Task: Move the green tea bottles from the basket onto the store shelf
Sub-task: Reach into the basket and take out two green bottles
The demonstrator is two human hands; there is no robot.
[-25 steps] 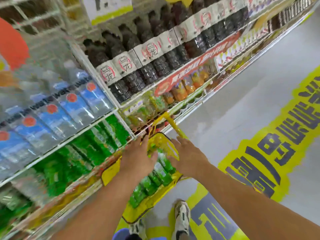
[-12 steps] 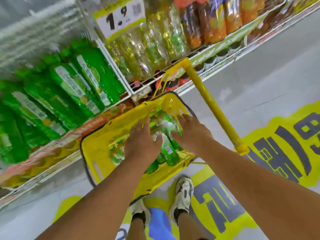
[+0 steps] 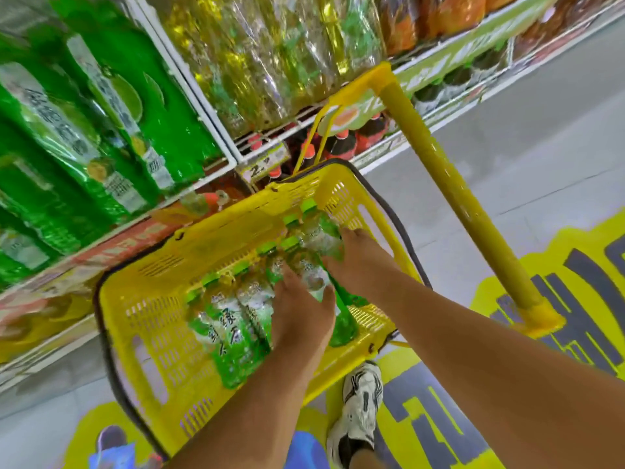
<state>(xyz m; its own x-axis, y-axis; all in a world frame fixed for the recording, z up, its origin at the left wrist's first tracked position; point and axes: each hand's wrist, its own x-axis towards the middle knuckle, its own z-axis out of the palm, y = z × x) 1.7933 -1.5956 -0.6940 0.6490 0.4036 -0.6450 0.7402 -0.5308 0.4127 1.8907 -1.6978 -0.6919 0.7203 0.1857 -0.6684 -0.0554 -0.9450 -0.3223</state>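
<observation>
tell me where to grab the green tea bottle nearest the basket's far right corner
Probably by its neck, just under the green cap, coming from above. The green tea bottle lies packed against others in the yellow basket, cap toward the shelf, so its sides are crowded.

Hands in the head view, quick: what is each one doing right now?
Left hand: fingers curled on green tea bottles in the basket.
Right hand: gripping the bottles too.

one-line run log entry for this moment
stage: pick | left hand: on green tea bottles in yellow basket | right hand: on bottles | shelf: none placed yet
</observation>
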